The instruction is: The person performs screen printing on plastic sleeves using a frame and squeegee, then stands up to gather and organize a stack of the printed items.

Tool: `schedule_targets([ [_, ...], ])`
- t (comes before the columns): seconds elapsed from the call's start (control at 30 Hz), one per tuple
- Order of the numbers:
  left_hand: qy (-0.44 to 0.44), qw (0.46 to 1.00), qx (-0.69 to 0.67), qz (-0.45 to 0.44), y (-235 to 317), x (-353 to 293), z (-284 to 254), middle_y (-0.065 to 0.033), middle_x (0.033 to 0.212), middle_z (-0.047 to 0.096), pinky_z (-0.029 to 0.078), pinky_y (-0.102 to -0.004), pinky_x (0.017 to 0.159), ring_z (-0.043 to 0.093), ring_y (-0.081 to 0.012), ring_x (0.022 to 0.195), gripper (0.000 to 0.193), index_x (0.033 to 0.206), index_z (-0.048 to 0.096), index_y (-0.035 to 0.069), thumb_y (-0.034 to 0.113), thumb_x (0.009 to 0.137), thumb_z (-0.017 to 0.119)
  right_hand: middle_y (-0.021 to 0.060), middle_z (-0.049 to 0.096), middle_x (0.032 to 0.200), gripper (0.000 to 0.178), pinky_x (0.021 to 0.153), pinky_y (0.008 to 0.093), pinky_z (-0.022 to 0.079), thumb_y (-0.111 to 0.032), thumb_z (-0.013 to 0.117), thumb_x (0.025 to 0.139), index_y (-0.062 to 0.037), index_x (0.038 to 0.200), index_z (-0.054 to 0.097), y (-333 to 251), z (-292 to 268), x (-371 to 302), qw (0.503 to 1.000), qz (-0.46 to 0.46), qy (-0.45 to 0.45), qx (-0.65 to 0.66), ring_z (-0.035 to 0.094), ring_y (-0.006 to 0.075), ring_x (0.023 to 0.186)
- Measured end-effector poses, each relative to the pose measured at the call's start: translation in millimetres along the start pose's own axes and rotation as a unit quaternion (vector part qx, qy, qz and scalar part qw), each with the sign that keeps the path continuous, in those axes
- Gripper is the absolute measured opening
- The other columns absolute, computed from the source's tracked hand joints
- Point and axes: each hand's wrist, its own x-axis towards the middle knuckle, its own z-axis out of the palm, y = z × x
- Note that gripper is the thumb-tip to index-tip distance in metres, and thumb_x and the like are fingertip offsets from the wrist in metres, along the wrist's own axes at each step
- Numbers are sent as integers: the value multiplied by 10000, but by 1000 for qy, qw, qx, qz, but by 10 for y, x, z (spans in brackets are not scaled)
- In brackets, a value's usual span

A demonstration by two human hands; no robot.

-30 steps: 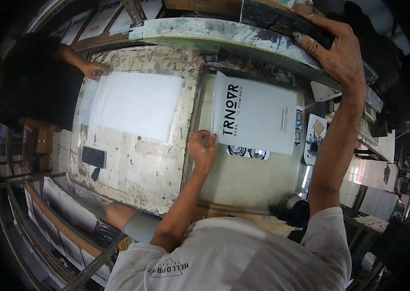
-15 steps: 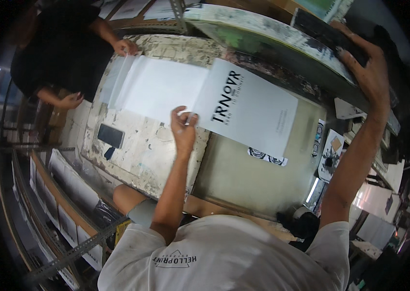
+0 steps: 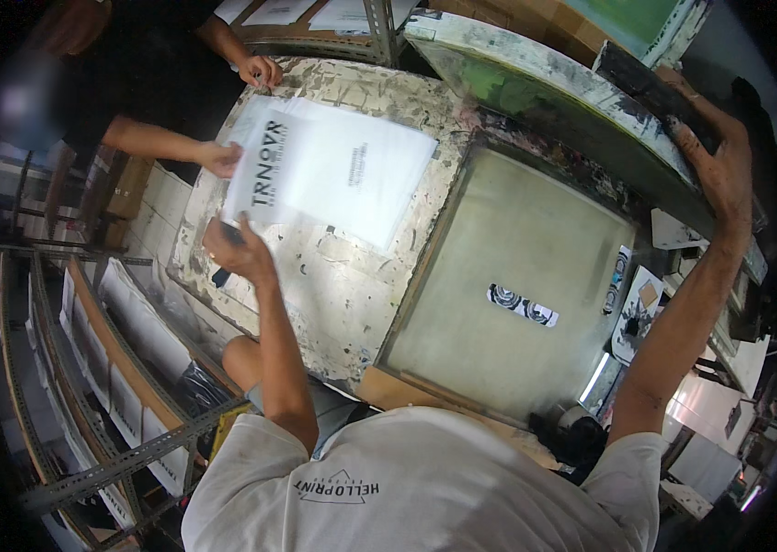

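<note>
My left hand [image 3: 241,253] pinches the near edge of a white printed sheet [image 3: 264,189] with black lettering. This sheet lies at the left end of other thin white sheets [image 3: 352,170], which have small print, on the paint-marked table. A co-worker's hand [image 3: 220,159] touches the sheet's left edge, and their other hand [image 3: 262,73] is at the table's far edge. At the upper right my right hand [image 3: 719,166] grips a dark, ink-stained squeegee [image 3: 641,85] against the raised screen-printing frame [image 3: 536,69]. Its palm side is partly hidden.
Beneath the raised frame is a pale printing bed [image 3: 480,239] with a patterned black-and-white strip [image 3: 523,305] on it. A second patterned strip [image 3: 618,279] lies at its right edge. Racks [image 3: 122,368] with white sheets stand at lower left. The worn table [image 3: 333,313] borders the bed.
My left hand has moved the printed sheet leftward off the printing bed onto the other sheets. The co-worker's nearer hand has come to its edge. My right hand keeps its hold.
</note>
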Motion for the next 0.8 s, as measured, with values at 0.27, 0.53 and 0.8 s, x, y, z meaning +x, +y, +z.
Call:
schedule_targets([
  [0.27, -414, 901, -127, 30, 1091, -962, 238, -83, 971, 676, 498, -398, 775, 623, -280, 892, 294, 1014, 801, 121, 246, 753, 850, 203, 641, 1288, 606, 1068, 445, 446, -428, 844, 767, -117, 1269, 707, -30, -3, -16, 999, 38, 13, -15, 596, 326, 1244],
  [0.53, -228, 918, -321, -34, 1221, -421, 503, -122, 908, 695, 526, -350, 690, 678, -272, 767, 60, 839, 727, 11, 45, 807, 766, 195, 642, 1310, 541, 1081, 440, 436, -367, 824, 807, -127, 1278, 706, -220, -39, -24, 1000, 21, 19, 10, 591, 306, 1256],
  [0.8, -507, 810, -148, 256, 1926, -973, -21, -66, 1509, 498, 291, -578, 1136, 352, -381, 1448, 474, 1268, 696, 156, 463, 908, 663, 190, 650, 1301, 491, 1078, 428, 434, -367, 767, 849, -144, 1283, 708, -179, -51, 12, 1000, -6, 4, -19, 604, 309, 1229],
])
